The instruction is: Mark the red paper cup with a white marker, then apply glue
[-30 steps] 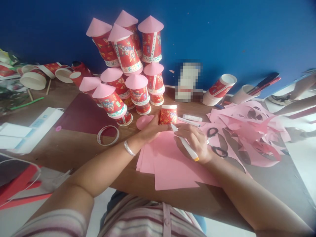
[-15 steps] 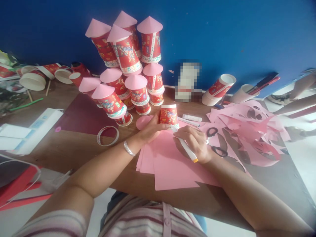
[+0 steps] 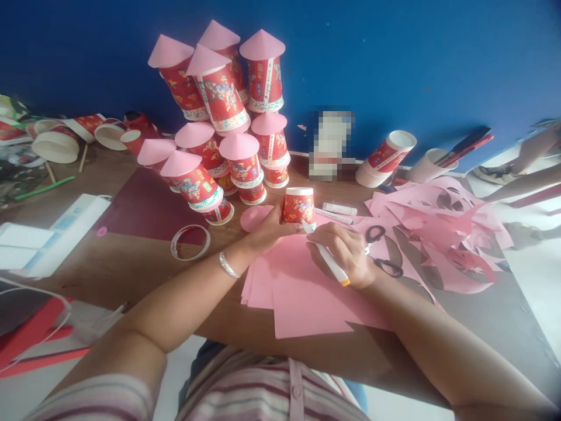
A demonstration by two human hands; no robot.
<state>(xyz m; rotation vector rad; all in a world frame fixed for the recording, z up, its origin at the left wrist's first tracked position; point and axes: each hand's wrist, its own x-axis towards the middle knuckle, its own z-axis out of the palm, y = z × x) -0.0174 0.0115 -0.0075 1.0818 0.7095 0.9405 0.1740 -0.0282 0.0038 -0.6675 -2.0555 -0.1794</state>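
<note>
My left hand (image 3: 267, 229) grips a red patterned paper cup (image 3: 298, 206) that stands upside down on a stack of pink paper sheets (image 3: 302, 286). My right hand (image 3: 346, 252) is closed round a white marker (image 3: 331, 264) with an orange end, its tip at the cup's lower right rim. A pink paper disc (image 3: 253, 216) lies just left of the cup. Black-handled scissors (image 3: 380, 251) lie right of my right hand.
A pile of red cups with pink cone tops (image 3: 219, 123) stands behind against the blue wall. Pink paper scraps (image 3: 442, 234) lie at the right, a tape ring (image 3: 190, 242) and a white device (image 3: 56, 231) at the left. Loose cups (image 3: 385, 158) lie on their sides.
The marker tip has stayed at the cup's rim while my right hand shifted slightly. The view drifted a little; both hands keep their hold.
</note>
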